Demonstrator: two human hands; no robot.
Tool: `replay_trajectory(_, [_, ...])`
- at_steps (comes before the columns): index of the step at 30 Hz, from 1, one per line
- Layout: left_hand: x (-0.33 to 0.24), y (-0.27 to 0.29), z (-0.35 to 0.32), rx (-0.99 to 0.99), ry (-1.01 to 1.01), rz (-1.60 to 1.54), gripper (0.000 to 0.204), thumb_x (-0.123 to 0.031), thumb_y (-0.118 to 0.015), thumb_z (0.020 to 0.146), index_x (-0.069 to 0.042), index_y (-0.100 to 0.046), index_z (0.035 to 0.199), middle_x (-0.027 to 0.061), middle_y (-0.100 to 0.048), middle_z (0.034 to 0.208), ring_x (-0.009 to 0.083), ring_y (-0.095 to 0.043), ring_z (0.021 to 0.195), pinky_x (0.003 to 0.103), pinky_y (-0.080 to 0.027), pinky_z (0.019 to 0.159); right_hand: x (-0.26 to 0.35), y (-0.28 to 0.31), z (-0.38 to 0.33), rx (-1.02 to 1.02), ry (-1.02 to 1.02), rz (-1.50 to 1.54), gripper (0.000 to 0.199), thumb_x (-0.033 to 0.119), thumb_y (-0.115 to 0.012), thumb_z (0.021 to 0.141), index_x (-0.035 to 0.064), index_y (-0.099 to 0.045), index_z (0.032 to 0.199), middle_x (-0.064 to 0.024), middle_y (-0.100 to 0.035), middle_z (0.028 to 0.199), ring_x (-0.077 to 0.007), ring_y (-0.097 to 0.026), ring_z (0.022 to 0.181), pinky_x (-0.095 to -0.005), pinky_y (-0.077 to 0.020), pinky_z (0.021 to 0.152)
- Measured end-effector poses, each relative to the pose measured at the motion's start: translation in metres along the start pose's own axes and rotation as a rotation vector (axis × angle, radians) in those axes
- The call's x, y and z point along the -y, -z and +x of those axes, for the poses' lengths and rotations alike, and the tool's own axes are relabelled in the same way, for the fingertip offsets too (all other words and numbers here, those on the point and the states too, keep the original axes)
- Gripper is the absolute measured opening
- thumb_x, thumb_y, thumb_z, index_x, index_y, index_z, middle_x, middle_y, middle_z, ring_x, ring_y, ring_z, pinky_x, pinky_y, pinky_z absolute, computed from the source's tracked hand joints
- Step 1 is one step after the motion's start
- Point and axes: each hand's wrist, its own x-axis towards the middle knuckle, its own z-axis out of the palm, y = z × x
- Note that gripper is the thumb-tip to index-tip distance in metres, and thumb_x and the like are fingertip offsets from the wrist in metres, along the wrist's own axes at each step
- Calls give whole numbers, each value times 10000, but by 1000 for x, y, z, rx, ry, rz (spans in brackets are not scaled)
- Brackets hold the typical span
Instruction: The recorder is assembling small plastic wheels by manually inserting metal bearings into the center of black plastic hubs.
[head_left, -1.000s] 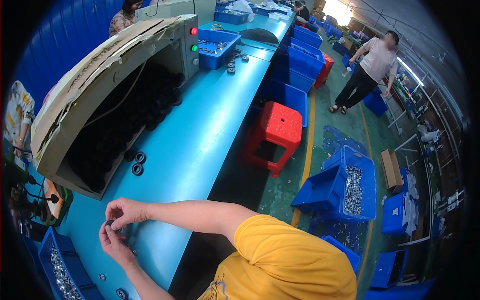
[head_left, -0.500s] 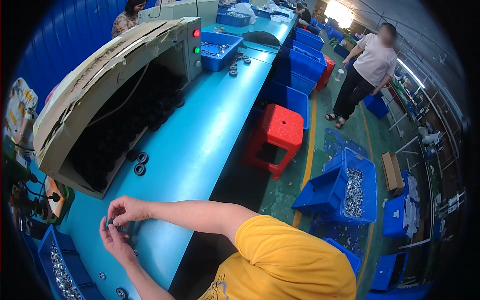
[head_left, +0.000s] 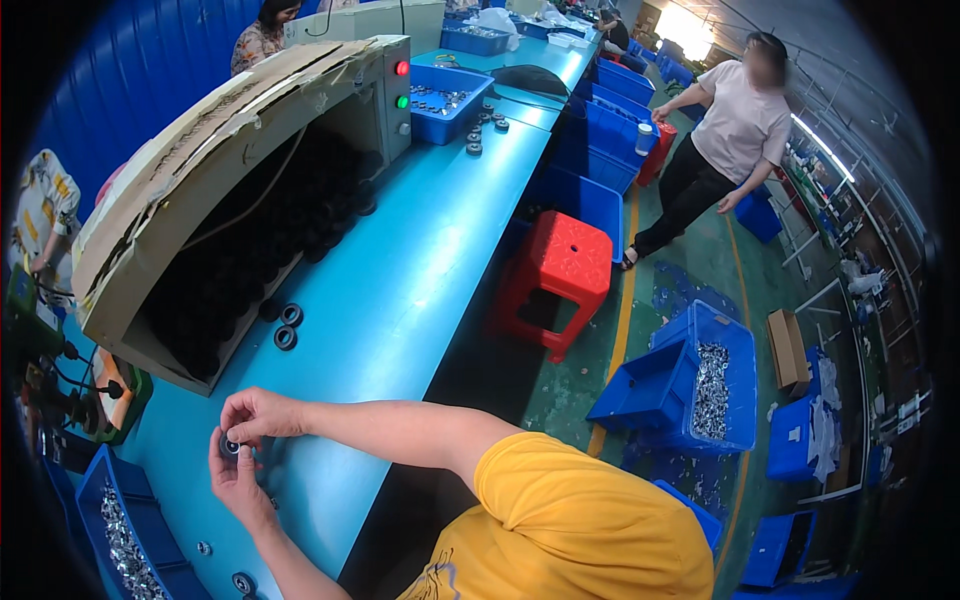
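Both my hands, left [head_left: 235, 478] and right [head_left: 258, 415], pinch one small ring [head_left: 232, 446] together, with a blue bin [head_left: 95, 483] of metal parts [head_left: 125, 548] near left.

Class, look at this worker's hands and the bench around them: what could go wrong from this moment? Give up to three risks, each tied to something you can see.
1. The small black ring part is pinched between the left hand and the right hand above the blue bench; if it slips, it might roll off the edge.
2. Two loose black rings lie beside the cardboard-covered machine and could be knocked away.
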Motion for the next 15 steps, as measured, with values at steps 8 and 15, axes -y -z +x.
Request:
replay_trajectory(8, [1, -2, 2, -2, -23, 26, 512, -109, -757, 988, -18, -599, 1467, 52, -712, 1186, 100, -653, 958, 226, -485, 726, 3, 1, -2, -18, -13, -38, 311, 143, -807, 934, 5, -638, 1156, -68, -692, 857, -134, -690, 701, -279, -587, 565])
replay_trajectory(15, [8, 4, 1, 31, -106, 28, 522, -44, -722, 989, 4, -565, 1484, 81, -696, 1199, 126, -668, 993, 250, -547, 825, 5, -1, 0, -16, 28, -139, 297, 167, -782, 958, 27, -662, 1190, -68, -729, 901, -109, -687, 729, -259, -571, 607])
